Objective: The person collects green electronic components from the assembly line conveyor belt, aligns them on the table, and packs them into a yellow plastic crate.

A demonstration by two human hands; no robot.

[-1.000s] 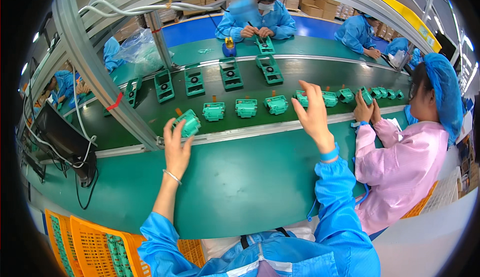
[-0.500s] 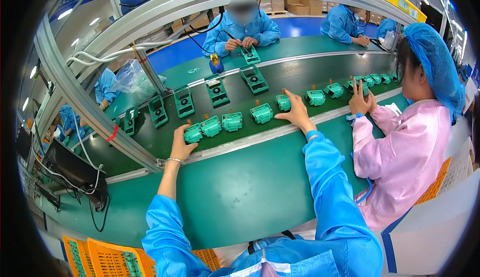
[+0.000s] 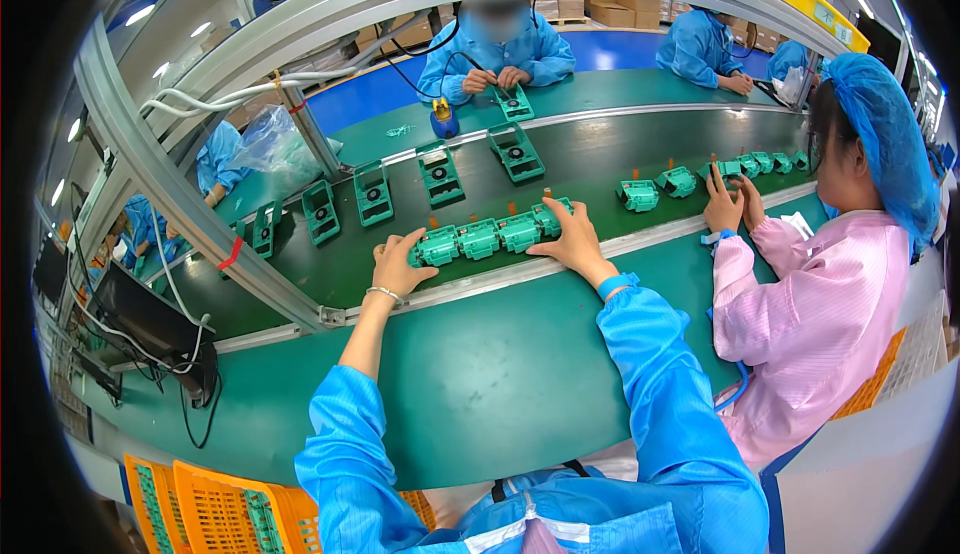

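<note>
Several boxy green plastic housings, one of them near the middle of the row (image 3: 478,239), stand side by side and touching on the dark green conveyor (image 3: 590,169). At the row's left end my left hand (image 3: 400,267) presses with curved fingers against the outermost housing. My right hand (image 3: 577,244) grips the housing at the right end (image 3: 549,218), thumb on the near side and fingers over the far side. The row is squeezed between both hands. Small orange-brown tabs stick up behind the housings. Whether the row is slightly lifted I cannot tell.
Further right stand more green housings (image 3: 637,195), where a co-worker in pink (image 3: 790,294) handles one. Open green trays with round black parts (image 3: 373,194) lie along the belt's far side. A metal frame post (image 3: 190,174) rises at left. Orange baskets (image 3: 215,509) stand below.
My hands have come closer together, the left moving right and the right slightly left. The spaced housings between them are now pushed into one tight row.
</note>
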